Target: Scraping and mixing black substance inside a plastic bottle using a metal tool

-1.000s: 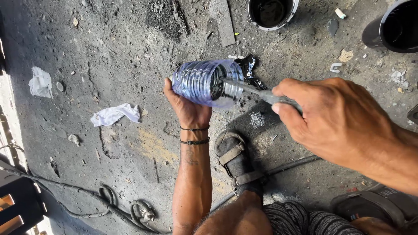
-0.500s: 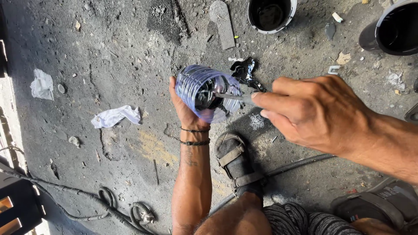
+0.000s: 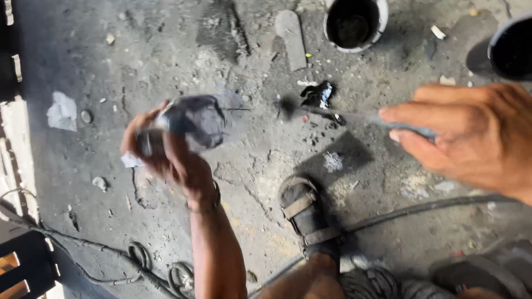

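Your left hand [image 3: 177, 160] is wrapped around a blurred, dark-smeared bottle [image 3: 191, 122], holding it up over the concrete floor [image 3: 249, 177], out to the left and well apart from your right hand [image 3: 471, 133], whose fingers are pinched on the handle of a thin metal tool [image 3: 354, 117] that points back toward the bottle with its dark tip hanging free in the air. As far as this shows, the tool is out of the bottle and the two are separated, so whatever scraping or coating goes on inside looks paused or finished, though the blur hides the inside. Above, a black-filled bucket [image 3: 354, 25] stands on the floor, and your sandalled foot [image 3: 305, 213] is planted below the tool.
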